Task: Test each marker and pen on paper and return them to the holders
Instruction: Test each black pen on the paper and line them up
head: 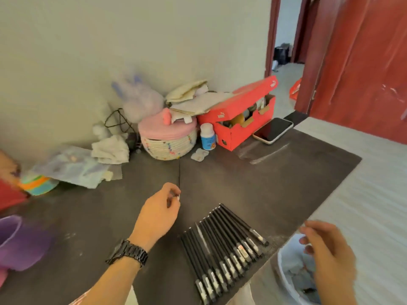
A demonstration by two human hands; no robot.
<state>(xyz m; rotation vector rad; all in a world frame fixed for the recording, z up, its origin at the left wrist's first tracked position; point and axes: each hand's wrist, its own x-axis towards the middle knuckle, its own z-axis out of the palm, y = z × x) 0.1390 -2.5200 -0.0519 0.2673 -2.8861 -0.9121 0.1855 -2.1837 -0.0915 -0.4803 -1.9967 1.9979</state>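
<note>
Black pens (222, 249) laid side by side in one row on the dark bench (275, 172).

Slim black barrels lie parallel and touching, with pale labels near the capped ends, at the near edge of the bench between the two hands. Left hand (159, 213), wearing a black wristwatch (127, 254), hovers above the bench with fingers curled, pinching a small pale item that is too blurred to identify. Right hand (326, 249) is loosely open and empty, positioned over a white bin (286, 274).

Single head-worn wide-angle view, looking forward and down from close above the dark tabletop (253, 183), facing the wall corner, with the doorway (286, 47) at upper right.
</note>
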